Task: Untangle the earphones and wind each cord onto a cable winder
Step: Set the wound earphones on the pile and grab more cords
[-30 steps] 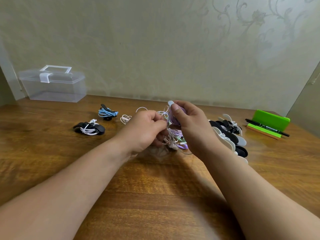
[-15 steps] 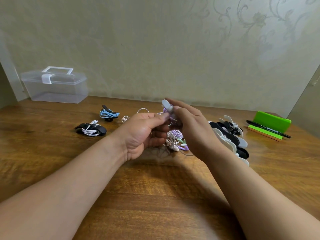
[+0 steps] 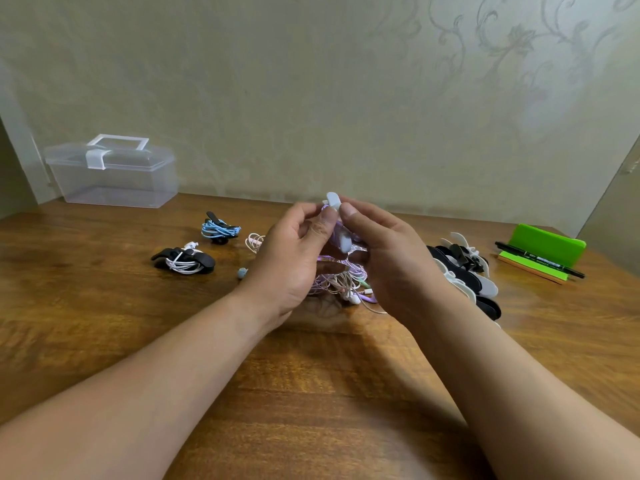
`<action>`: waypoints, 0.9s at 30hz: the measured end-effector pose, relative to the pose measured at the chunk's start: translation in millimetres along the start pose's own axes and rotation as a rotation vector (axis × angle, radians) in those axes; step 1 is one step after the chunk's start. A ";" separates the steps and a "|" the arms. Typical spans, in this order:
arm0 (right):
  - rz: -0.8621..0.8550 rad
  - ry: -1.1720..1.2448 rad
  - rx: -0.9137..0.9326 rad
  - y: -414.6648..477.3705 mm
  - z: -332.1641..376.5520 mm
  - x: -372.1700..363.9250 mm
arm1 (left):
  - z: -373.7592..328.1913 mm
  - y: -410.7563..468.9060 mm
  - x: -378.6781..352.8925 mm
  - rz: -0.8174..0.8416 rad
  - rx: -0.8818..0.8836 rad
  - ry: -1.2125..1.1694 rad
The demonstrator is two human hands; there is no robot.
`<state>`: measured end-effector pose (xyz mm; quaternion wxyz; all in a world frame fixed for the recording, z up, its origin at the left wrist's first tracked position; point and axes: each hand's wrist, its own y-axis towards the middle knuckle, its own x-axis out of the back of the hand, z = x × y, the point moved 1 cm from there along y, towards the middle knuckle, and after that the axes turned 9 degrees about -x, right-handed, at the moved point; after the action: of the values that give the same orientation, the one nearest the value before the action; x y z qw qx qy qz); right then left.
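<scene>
My right hand (image 3: 388, 258) grips a white cable winder (image 3: 341, 233) held upright above the table, with purple cord wrapped around its middle. My left hand (image 3: 291, 261) pinches the purple earphone cord (image 3: 329, 223) against the winder's upper end. Below both hands lies a tangle of purple, white and pink earphones (image 3: 346, 285) on the wooden table (image 3: 311, 375). A black winder wound with white cord (image 3: 183, 261) and a black winder wound with blue cord (image 3: 220, 230) lie to the left.
A pile of spare black and white winders (image 3: 464, 271) lies right of my hands. A clear lidded plastic box (image 3: 110, 174) stands at the back left by the wall. A green holder (image 3: 543, 251) with a black pen (image 3: 540, 259) sits at the far right.
Both hands have lifted the winder higher off the tangle. My left hand has shifted from the cord beside the winder up to its top end, and the winder has turned more upright.
</scene>
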<state>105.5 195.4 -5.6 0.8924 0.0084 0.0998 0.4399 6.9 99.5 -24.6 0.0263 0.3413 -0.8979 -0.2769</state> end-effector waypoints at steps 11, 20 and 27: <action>-0.047 -0.389 0.219 -6.1 0.0 -4.2 | -1.4 5.5 6.9 -0.046 0.149 -0.197; -0.102 -0.538 0.319 -4.6 3.3 2.3 | -1.4 6.0 6.9 -0.049 0.112 -0.214; -0.183 -0.457 0.237 0.8 6.0 6.9 | -5.5 6.4 8.8 0.029 0.069 -0.181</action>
<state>110.1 201.7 -0.7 0.9207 0.2026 -0.0528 0.3292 -2.3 95.3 -17.9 -0.0630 0.3027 -0.9103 -0.2752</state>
